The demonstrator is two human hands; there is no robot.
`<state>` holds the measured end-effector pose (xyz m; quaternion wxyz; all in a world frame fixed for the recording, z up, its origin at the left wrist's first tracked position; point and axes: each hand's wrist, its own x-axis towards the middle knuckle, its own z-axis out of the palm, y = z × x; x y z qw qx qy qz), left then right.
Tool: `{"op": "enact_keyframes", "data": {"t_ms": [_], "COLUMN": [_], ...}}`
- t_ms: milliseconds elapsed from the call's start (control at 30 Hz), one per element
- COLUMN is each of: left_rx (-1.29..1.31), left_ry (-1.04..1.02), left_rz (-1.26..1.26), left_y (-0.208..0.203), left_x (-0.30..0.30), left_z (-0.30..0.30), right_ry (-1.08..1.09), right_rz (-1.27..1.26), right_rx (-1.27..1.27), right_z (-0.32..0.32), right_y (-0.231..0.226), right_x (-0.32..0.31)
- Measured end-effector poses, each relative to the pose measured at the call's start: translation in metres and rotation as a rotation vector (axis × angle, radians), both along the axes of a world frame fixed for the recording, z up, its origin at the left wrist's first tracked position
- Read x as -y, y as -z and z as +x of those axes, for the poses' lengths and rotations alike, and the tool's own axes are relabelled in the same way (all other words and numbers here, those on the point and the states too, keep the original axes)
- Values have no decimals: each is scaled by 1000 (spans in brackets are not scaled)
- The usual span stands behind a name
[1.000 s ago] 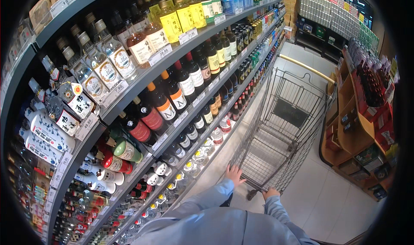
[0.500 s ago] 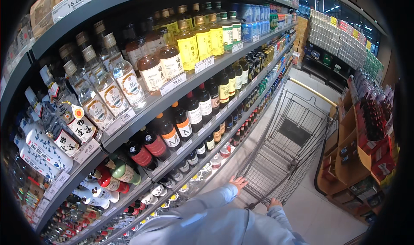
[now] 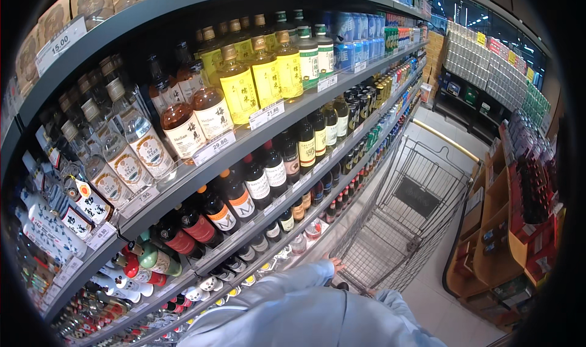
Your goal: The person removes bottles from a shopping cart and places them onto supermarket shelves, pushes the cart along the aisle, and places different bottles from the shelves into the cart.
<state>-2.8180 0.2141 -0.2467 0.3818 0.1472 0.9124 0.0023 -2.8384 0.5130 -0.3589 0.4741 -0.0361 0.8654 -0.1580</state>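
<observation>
A grey wire shopping cart (image 3: 421,191) stands in the aisle in front of me, its pale yellow handle bar (image 3: 445,139) at the far end. Its narrow end points toward my body. My left hand (image 3: 337,265) is at the left corner of that near end, fingers stretched out; whether it touches the wire is unclear. Only a sliver of my right hand (image 3: 370,292) shows past its light blue sleeve (image 3: 390,304), beside the cart's near edge, with its fingers hidden. The visible part of the cart's basket holds no goods.
Long drinks shelving (image 3: 244,140) runs along my left, packed with glass bottles, including yellow-labelled bottles (image 3: 238,93) and dark wine bottles (image 3: 221,211). A wooden display stand (image 3: 488,249) borders the aisle on the right. Stacked drink packs (image 3: 470,51) rise at the far end.
The shelf bottles have shifted left in view, while the cart stays in nearly the same place. My hands have drawn lower and closer to the body, and the right one is now mostly hidden.
</observation>
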Motion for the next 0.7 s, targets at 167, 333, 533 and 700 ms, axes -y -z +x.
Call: {"op": "enact_keyframes", "data": {"t_ms": [167, 333, 533, 700], "left_rx": [164, 185, 134, -28], "left_ry": [-87, -249, -319, -310], "left_rz": [78, 184, 110, 250], "left_y": [3, 6, -1, -10], "left_x": [0, 6, -6, 3], "left_z": [-40, -63, -79, -77], "right_ry": [159, 410, 418, 689], "right_rz": [-188, -422, -622, -1251], "right_rx": [262, 491, 111, -462], "right_z": [-53, -144, -252, -257], "right_y": [26, 29, -27, -42], "right_x": [-11, -2, 33, 70]}}
